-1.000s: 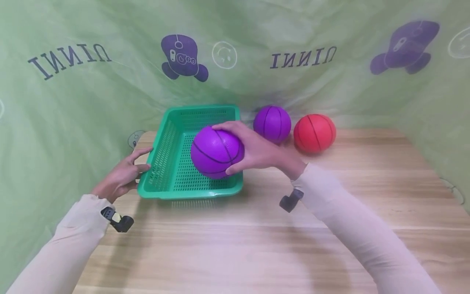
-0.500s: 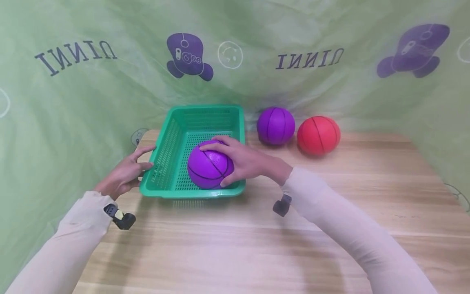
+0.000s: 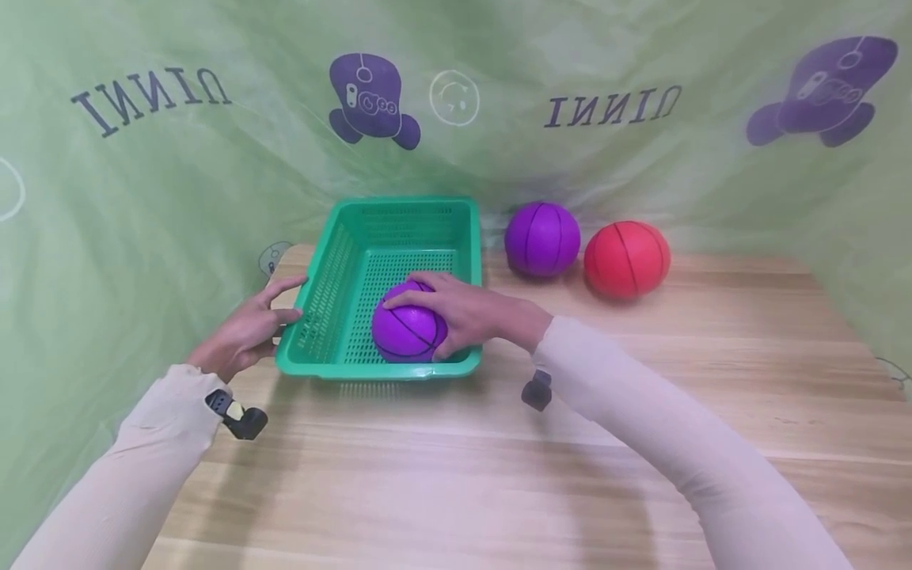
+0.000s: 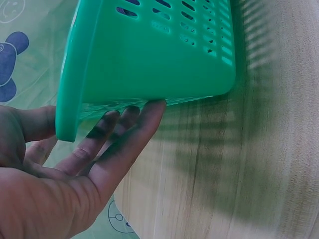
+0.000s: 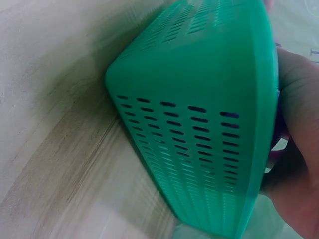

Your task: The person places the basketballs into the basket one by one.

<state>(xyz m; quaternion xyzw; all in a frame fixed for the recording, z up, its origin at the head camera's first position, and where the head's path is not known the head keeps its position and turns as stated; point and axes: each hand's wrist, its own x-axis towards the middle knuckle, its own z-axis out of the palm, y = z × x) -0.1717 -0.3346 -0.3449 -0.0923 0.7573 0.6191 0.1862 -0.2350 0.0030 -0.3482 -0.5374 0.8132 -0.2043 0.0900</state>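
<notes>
Right hand (image 3: 459,313): comes in over the basket's right rim from the right of the frame, forearm running up-left from the lower right corner, back of hand up. Fingers spread and curved over the held purple ball (image 3: 404,326), thumb on its near lower side, so ball is gripped between thumb and fingers.

Ball sits inside the green basket (image 3: 385,371), in the lower right part of it, just left of frame centre. Can't tell if it touches the basket floor.

Left hand (image 3: 245,328): reaches up-right from the lower left corner to the basket's left side. Fingers apart, mostly straight; in the left wrist view they lie along the outer wall below the rim. Thumb touches the rim edge in the head view.

Right wrist view: hand partly hidden behind the rim; finger detail unclear there.

Second purple ball (image 3: 543,240) and red ball (image 3: 627,260) lie on the wooden table (image 3: 456,483), right of the basket, upper right of centre.
</notes>
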